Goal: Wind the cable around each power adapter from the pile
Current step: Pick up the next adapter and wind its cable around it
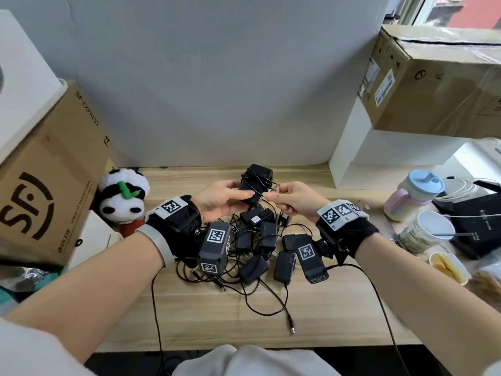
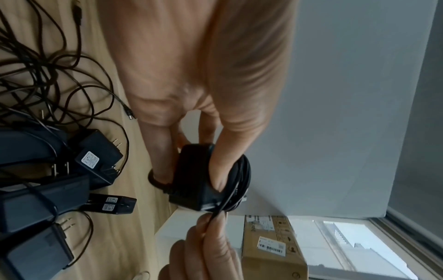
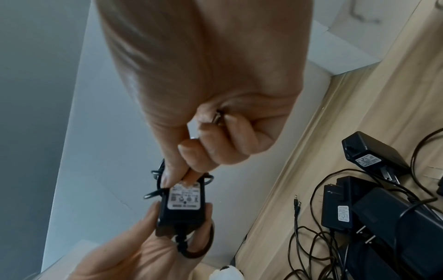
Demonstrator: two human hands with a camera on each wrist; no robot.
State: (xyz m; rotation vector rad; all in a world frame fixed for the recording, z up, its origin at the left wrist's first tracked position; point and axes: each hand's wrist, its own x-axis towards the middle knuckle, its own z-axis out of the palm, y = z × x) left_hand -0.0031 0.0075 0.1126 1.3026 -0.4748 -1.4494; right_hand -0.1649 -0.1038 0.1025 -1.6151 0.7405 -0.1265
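Observation:
My left hand (image 1: 230, 195) grips a black power adapter (image 1: 253, 185) above the wooden table (image 1: 339, 316). Its thin cable (image 2: 242, 181) is looped several times round the body. The left thumb (image 2: 220, 170) presses on the adapter (image 2: 191, 181) beside the coils. My right hand (image 1: 282, 196) pinches the free end of the cable just right of the adapter. In the right wrist view, the right hand (image 3: 187, 170) meets the labelled adapter (image 3: 183, 206), and a metal plug tip (image 3: 217, 117) shows inside the curled fingers. Under both hands lies the pile of adapters (image 1: 260, 240) with tangled cables.
An SF Express cardboard box (image 1: 48, 185) and a panda plush (image 1: 123, 196) stand at the left. A white shelf block (image 1: 366, 158) carries a taped carton (image 1: 433, 77) at the right. A pink-and-blue cup (image 1: 414, 194), a paper cup (image 1: 425, 232) and a black box (image 1: 474, 213) crowd the right edge.

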